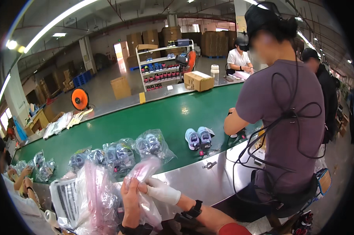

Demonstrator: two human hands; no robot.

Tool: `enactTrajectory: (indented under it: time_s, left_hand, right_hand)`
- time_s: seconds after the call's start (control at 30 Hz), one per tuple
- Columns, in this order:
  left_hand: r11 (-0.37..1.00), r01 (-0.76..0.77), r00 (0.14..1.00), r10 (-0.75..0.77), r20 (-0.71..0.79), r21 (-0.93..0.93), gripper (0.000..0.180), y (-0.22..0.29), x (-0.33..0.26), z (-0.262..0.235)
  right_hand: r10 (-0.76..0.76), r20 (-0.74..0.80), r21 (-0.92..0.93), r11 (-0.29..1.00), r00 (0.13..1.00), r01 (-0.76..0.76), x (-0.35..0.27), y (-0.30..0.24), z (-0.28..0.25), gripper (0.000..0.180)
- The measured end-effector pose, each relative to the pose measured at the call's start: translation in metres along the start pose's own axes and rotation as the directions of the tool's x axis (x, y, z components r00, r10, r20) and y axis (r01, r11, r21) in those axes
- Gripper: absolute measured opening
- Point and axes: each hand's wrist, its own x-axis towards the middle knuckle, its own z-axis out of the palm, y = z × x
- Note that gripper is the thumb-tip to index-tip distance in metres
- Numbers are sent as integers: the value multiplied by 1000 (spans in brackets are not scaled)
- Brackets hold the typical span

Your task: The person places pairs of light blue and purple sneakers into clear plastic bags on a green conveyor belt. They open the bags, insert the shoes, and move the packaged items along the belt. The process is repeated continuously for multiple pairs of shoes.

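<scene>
Left hand (130,197): bare, gripped a crinkly clear plastic bag (143,172) with a pink shoe inside.
Right hand (160,190): white-gloved, fingers pinched the same bag.
Conveyor belt (161,113): smooth, green.

A single head-worn fisheye camera looks forward and slightly down across a green conveyor belt (177,113), which runs from near left to far right, its edges bowing toward the dark round rim. The wearer's own left hand (130,197) and gloved right hand (161,191) sit very close at the lower edge, while a seated co-worker in a purple shirt (281,117) fills the near right. Shelving (165,64) and stacked cartons stand far off, small, under the ceiling lights
</scene>
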Motion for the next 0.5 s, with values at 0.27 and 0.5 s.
enactTrajectory:
  time_s: [0.27, 0.5]
  left_hand:
    - [973, -197, 885, 229, -404, 121, 47, 61, 9, -50]
    - [888, -410, 875, 448, -185, 208, 30, 13, 45, -62]
  right_hand:
    - [-281, -279, -695, 719, 918, 8, -21, -23, -32, 23]
    - [-719, 8, -894, 306, 695, 327, 3, -56, 14, 27]
